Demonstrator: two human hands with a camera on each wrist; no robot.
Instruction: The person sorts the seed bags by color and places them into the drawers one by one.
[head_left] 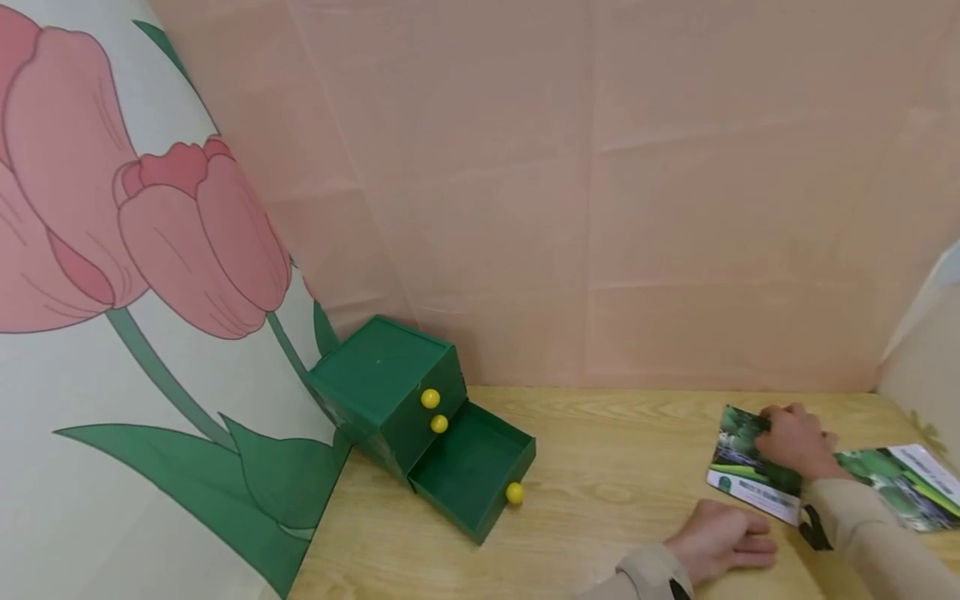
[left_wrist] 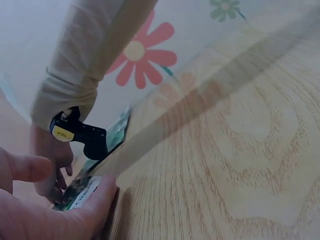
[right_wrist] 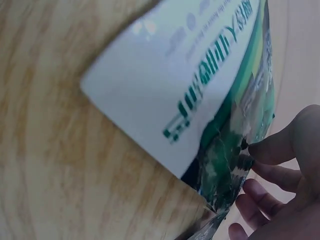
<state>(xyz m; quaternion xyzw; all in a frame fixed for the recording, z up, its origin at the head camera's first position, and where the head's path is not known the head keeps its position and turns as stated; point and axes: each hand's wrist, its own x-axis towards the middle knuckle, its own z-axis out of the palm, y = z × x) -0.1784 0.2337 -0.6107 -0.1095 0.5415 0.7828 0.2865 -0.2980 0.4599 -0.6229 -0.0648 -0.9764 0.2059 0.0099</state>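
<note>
My right hand (head_left: 797, 440) reaches over a flat green, black and white plastic packet (head_left: 750, 471) on the right of the table. In the right wrist view its fingers (right_wrist: 287, 175) pinch the dark green edge of this packet (right_wrist: 165, 90), where the plastic is creased. Printed lettering runs along the packet's white band. My left hand (head_left: 720, 540) is low over the table, just in front of the packet, fingers extended and holding nothing. Seen from the left wrist, the left hand's thumb and fingers (left_wrist: 95, 205) are spread apart, with the packet (left_wrist: 82, 192) beyond them.
A second green and white packet (head_left: 907, 483) lies to the right, partly behind the right forearm. Further left stands a green drawer box (head_left: 382, 367) with yellow round knobs, its bottom drawer (head_left: 472, 467) pulled out. Pink sheeting (head_left: 585, 208) hangs behind the wooden table (head_left: 600, 492).
</note>
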